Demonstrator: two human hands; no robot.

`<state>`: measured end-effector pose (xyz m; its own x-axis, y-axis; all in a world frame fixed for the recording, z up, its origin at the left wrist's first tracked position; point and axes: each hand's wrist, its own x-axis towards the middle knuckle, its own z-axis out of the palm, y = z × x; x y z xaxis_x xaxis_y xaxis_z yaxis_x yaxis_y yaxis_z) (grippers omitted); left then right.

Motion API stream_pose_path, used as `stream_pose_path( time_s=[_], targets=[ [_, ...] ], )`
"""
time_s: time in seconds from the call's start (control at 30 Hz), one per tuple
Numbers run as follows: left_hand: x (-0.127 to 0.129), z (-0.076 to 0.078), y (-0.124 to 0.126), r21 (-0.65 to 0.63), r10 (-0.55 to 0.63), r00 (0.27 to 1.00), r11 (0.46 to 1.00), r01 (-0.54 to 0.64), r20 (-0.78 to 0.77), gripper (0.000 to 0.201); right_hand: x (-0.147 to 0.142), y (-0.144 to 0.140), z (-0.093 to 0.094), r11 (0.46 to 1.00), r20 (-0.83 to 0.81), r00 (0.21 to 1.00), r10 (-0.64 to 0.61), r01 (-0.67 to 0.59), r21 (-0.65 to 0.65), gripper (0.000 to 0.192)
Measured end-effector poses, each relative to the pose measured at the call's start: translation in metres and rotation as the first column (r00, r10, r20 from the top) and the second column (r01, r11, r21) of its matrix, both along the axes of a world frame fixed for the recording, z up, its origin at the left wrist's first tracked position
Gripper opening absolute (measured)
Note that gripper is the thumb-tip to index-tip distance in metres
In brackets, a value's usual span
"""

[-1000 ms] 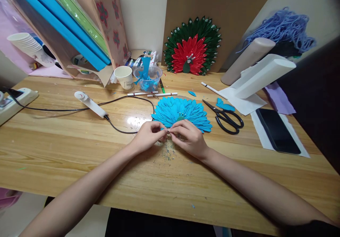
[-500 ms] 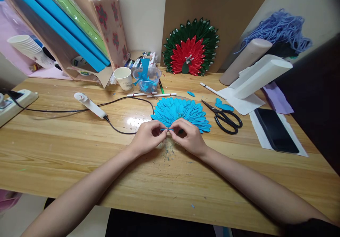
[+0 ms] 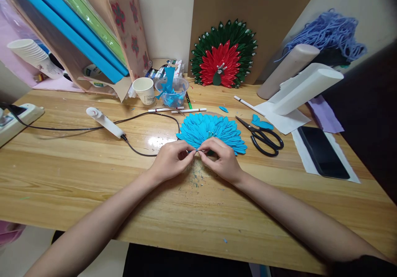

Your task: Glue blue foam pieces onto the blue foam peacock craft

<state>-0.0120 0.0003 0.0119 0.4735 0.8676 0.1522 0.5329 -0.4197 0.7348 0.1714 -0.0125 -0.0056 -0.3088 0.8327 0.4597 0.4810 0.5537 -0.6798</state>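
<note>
A fan of blue foam petals (image 3: 211, 130) lies flat on the wooden table (image 3: 77, 173), its near edge at my fingers. My left hand (image 3: 172, 159) and my right hand (image 3: 221, 159) meet fingertip to fingertip just in front of it. Together they pinch a small blue petal piece (image 3: 197, 150), mostly hidden between the fingers. A finished red and green petal fan (image 3: 223, 53) leans upright against a brown board at the back.
Black scissors (image 3: 263, 136) lie right of the blue fan, a black phone (image 3: 323, 152) further right on white paper. A white corded tool (image 3: 105, 122) lies at left, its cable curving past the fan. A paper cup (image 3: 144, 90), a plastic cup of blue scraps (image 3: 172, 91) and pens stand behind.
The hands stay joined at the fan's near edge. The blue piece showed as a short strip between the fingertips half a second ago; now the fingers cover most of it.
</note>
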Motion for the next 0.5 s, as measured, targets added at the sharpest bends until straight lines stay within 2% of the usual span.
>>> stream_pose_path(
  time_s=[0.17, 0.33, 0.43, 0.5],
  targets=[
    [-0.001, 0.002, 0.000, 0.057, -0.010, 0.997, 0.998, 0.015, -0.079, 0.016, -0.001, -0.001, 0.000, 0.999, -0.006, 1.000, -0.015, 0.015, 0.035, 0.006],
    [-0.006, 0.007, 0.005, 0.093, 0.056, 0.995, 0.994, -0.048, -0.087, 0.016, 0.000, 0.000, 0.000, 0.997, -0.065, 0.996, -0.058, 0.061, 0.049, 0.007],
    [-0.009, 0.007, 0.009, 0.001, 0.102, 0.994, 0.995, -0.102, -0.025, 0.019, 0.001, 0.001, 0.001, 0.993, -0.091, 0.990, -0.108, 0.112, 0.043, 0.008],
    [-0.008, 0.006, 0.011, -0.164, 0.122, 0.990, 0.980, -0.110, 0.067, 0.023, 0.001, 0.001, 0.002, 0.991, -0.097, 0.988, -0.120, 0.124, 0.040, 0.008]
  ],
)
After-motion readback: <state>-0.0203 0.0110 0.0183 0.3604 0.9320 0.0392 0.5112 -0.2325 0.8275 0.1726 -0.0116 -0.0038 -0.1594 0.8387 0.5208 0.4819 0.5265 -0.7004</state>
